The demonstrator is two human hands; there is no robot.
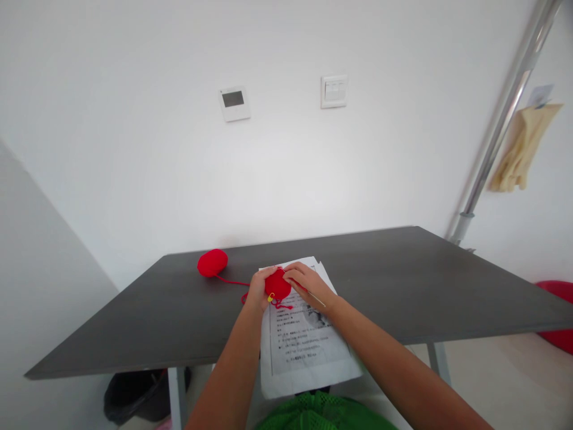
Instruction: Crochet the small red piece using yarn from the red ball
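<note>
In the head view, the hands are close together. The left hand [258, 289] pinches the red piece [278, 285], and the right hand [313, 284] grips a thin hook [317, 299] by its edge. The piece is over the papers [308, 367], with a yellow clip [271, 297] on it. A red ball [212, 263] sits left on the worktop [403, 280].

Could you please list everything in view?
Table: 1, grey, centre
Printed sheets: at least 2, white, near edge
Yarn ball: 1, red, table's left
Yarn piece: 1, red, over sheets
Clip: 1, yellow, on piece
Tool: 1, pale, over sheets
Panel: 1, white, wall
Switch: 1, white, wall
Pole: 1, silver, right
Gloves: number unclear, beige, right
Bin: 1, black, lower left
Unclear item: 1, red, right
Fabric: 1, green, bottom
Left hand: 1, bare, centre
Right hand: 1, bare, centre
</note>
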